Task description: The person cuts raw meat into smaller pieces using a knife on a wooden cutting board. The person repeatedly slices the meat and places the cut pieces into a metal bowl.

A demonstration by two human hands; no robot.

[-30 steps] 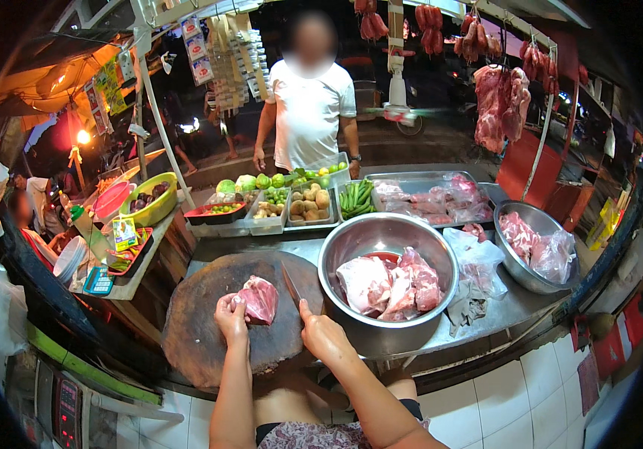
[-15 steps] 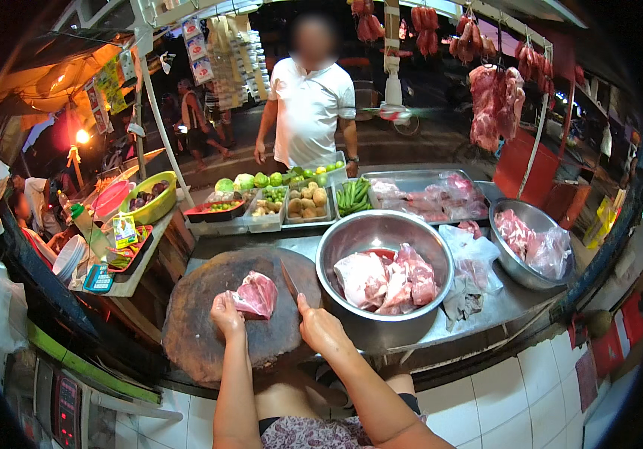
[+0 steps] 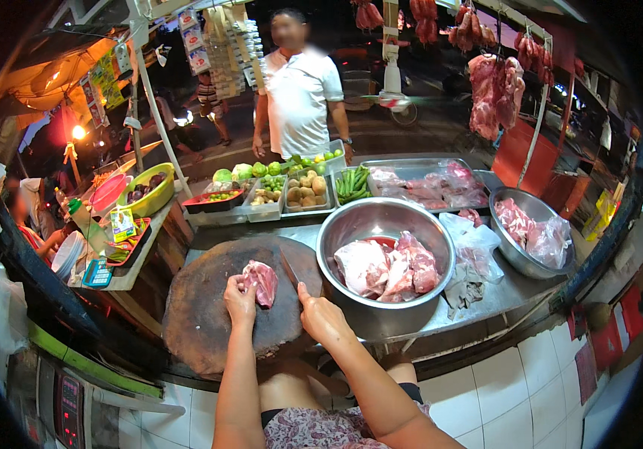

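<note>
On the round wooden chopping block (image 3: 209, 329) lies a piece of raw meat (image 3: 263, 286), pink with pale fat. My left hand (image 3: 240, 301) grips its left edge, thumb and fingers closed on it. My right hand (image 3: 323, 317) is wrapped round the handle of a knife (image 3: 290, 268), whose blade points up and away over the block's right side, apart from the meat. Just right of the block stands a large steel bowl (image 3: 441, 280) with several big cuts of raw meat (image 3: 362, 266) in it.
Behind the block are plastic bins of potatoes (image 3: 308, 193), limes and green vegetables (image 3: 353, 184). A meat tray (image 3: 478, 196) and second steel bowl (image 3: 519, 278) stand right, beside a plastic bag (image 3: 475, 243). Meat (image 3: 495, 97) hangs above. Across the counter stands a person in white (image 3: 302, 105).
My left hand has turned the meat on the block so it stands more upright and narrower. The knife has stayed nearly where it was. The person opposite has shifted slightly left.
</note>
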